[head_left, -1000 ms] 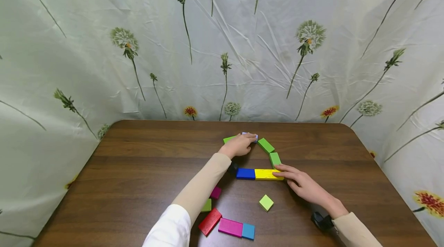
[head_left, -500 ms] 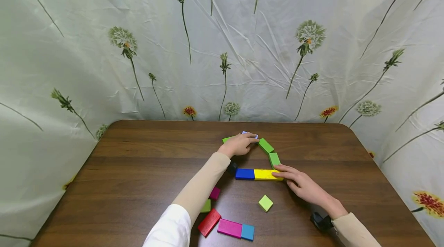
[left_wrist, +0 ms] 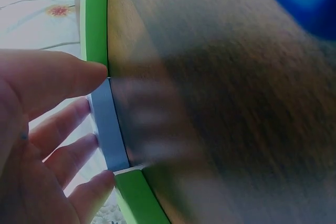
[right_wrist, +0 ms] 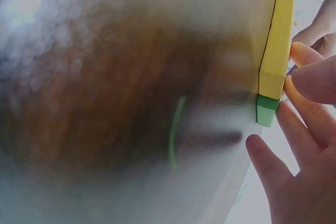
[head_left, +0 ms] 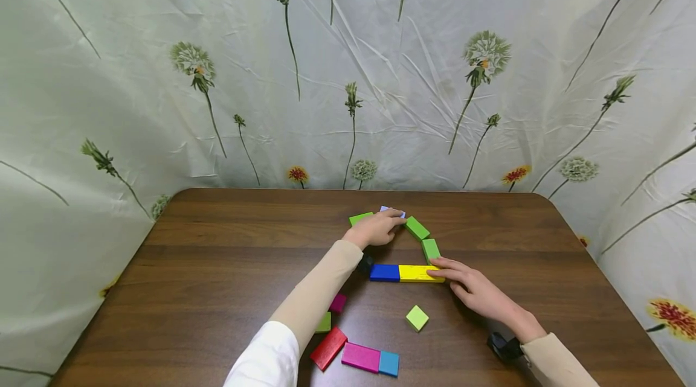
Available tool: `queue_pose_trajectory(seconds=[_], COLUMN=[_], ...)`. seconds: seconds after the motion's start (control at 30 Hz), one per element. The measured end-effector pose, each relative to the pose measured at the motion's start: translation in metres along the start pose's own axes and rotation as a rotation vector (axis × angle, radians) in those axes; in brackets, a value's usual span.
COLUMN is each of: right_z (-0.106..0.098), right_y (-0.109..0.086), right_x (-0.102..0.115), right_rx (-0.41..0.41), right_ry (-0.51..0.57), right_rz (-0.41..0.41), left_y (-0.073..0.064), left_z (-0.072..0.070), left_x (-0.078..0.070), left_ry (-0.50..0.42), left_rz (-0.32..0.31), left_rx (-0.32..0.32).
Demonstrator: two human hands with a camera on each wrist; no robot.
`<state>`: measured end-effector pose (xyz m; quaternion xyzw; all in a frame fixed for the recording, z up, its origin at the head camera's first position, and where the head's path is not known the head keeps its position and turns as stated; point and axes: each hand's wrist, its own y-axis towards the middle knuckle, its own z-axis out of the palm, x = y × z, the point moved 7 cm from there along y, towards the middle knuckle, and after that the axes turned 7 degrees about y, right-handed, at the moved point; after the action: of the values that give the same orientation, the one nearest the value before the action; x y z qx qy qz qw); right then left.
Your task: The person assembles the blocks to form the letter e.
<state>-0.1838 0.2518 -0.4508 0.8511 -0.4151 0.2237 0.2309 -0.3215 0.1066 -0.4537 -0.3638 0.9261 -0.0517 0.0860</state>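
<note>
My left hand (head_left: 377, 227) reaches to the far part of the table, its fingers over a lavender-blue block (left_wrist: 110, 127). In the left wrist view, its thumb and fingertips touch along that block and its green neighbours. Green blocks (head_left: 417, 228) and the lavender-blue one form a curved row. Resting its fingers on the right end of a yellow block (head_left: 415, 273) is my right hand (head_left: 478, 293), with a fingertip by the green block (head_left: 430, 250) at the curve's lower end. A blue block (head_left: 385, 272) adjoins the yellow one. My left wrist hides part of the arrangement.
Nearer on the brown table (head_left: 217, 290) lie a lime block (head_left: 417, 318), a red block (head_left: 328, 348), a magenta block (head_left: 361, 357) and a light blue block (head_left: 388, 363). My left forearm partly covers a purple block (head_left: 338, 303) and another green one (head_left: 324, 322). A flowered cloth (head_left: 413, 73) hangs behind.
</note>
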Motion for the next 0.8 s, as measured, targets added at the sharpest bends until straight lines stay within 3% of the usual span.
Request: queue_pose_trajectory(seconds=[0.2,0.43,0.6,0.8], right_z=[0.001,-0.001,-0.002,-0.001], right_y=[0.0,0.0,0.0,0.0], right_x=[0.0,-0.001,0.001,0.001], right_rx=[0.009,0.012,0.003,-0.001], right_ry=[-0.002,0.011,0.007,0.014], right_rz=[-0.003,0.009,-0.005,-0.005], left_y=[-0.007,-0.032,-0.048,-0.056], left_z=[-0.008,-0.024,-0.022,-0.015], left_x=[0.009,0.048,0.068,0.076], left_ry=[-0.066,-0.176,-0.182,-0.158], left_rz=[0.026,0.0,0.032,0.065], left_rx=[-0.034,-0.131,-0.159,-0.156])
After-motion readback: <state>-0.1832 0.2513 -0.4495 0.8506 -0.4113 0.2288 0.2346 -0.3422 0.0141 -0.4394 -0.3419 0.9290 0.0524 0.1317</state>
